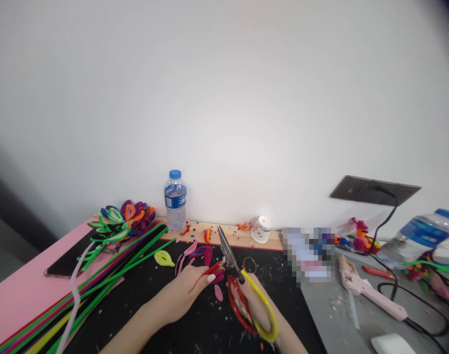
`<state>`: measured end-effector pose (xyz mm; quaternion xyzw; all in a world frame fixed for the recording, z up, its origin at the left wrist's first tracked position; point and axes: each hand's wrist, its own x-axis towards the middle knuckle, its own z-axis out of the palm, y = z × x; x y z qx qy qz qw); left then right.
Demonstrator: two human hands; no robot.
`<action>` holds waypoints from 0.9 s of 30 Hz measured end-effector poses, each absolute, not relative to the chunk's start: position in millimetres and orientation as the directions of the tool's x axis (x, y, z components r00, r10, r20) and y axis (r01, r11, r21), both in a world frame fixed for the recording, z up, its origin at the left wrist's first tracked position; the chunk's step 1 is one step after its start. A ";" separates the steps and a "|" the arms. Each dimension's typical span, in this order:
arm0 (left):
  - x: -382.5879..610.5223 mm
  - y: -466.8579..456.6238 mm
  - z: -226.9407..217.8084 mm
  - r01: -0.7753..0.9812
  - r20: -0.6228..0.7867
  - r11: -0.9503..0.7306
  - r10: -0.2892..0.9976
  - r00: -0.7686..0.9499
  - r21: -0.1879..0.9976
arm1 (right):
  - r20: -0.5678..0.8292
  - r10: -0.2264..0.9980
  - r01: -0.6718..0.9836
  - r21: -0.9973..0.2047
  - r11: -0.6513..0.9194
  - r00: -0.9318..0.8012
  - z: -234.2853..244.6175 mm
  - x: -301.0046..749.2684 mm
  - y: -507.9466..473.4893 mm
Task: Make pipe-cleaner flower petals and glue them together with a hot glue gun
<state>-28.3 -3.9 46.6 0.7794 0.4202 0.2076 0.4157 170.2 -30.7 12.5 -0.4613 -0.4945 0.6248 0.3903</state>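
Note:
My left hand (180, 290) pinches a short red pipe cleaner piece (214, 268) between thumb and fingers, over the black mat (136, 314). Close on its right, my right hand (251, 295) is shut on scissors (228, 250) with one yellow and one red handle. The metal blades point up and away, beside the end of the red piece; whether they touch it I cannot tell. Just beyond my left hand lie pink and blue pipe cleaner loops (200, 251). A yellow loop (164, 258) rests further left, and a small pink one (218, 293) lies between my hands.
Long pipe cleaners (99, 280) and a looped bundle (125, 221) lie left. A water bottle (176, 201) and paper cup (260, 229) stand by the wall. To the right are a pink glue gun (372, 295), its black cord, another bottle (423, 236) and a blurred-out rectangle (309, 258).

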 end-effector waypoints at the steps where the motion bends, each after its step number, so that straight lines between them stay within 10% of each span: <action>1: -28.9 -3.9 46.2 0.499 -0.029 -0.309 0.828 0.560 0.809 | -0.141 0.970 0.111 -0.986 -0.121 -0.197 15.5 173.6 -27.7; 8: -28.6 -2.7 38.4 0.599 -0.051 -0.330 0.847 0.529 0.730 | 0.191 0.973 0.829 -0.559 0.000 0.129 20.9 208.9 -6.0; 27: -27.8 -6.0 39.3 0.787 -0.092 -0.456 0.840 0.535 0.416 | 0.435 0.883 0.880 -0.472 0.056 0.177 -14.3 241.6 13.1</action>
